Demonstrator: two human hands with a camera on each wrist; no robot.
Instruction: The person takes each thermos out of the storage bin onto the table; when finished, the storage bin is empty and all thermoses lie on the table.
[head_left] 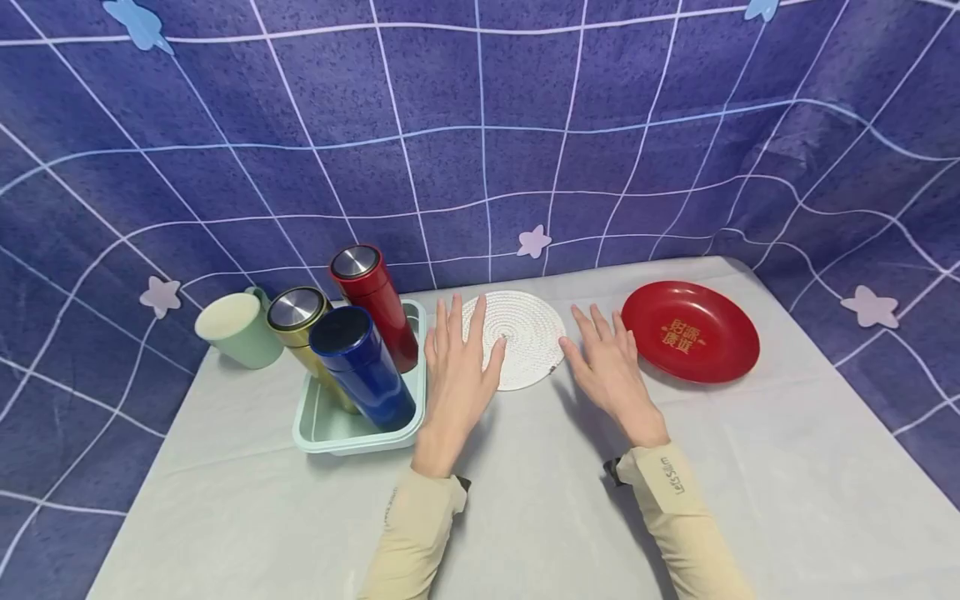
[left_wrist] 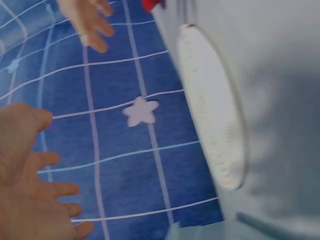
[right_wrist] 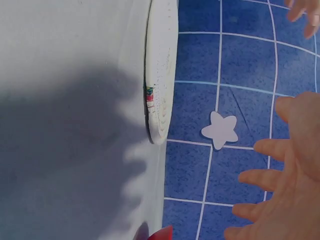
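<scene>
Both hands hover above the table with fingers spread and hold nothing. My left hand (head_left: 457,371) is between a pale green tub (head_left: 360,446) and a round white woven mat (head_left: 525,342), its fingers over the mat's left edge in the head view. On the mat's other side is my right hand (head_left: 611,371), near a red plate (head_left: 723,333) with gold characters. Three flasks lean in the tub: a blue flask (head_left: 367,375), a gold flask (head_left: 300,325) partly behind it, and a red flask (head_left: 378,300). The wrist views show the mat flat on the cloth, apart from the hands.
A light green mug (head_left: 243,333) stands at the back left, beside the tub. A pale cloth (head_left: 547,517) covers the table. Behind it hangs a blue curtain (head_left: 450,108) with a grid pattern and stars.
</scene>
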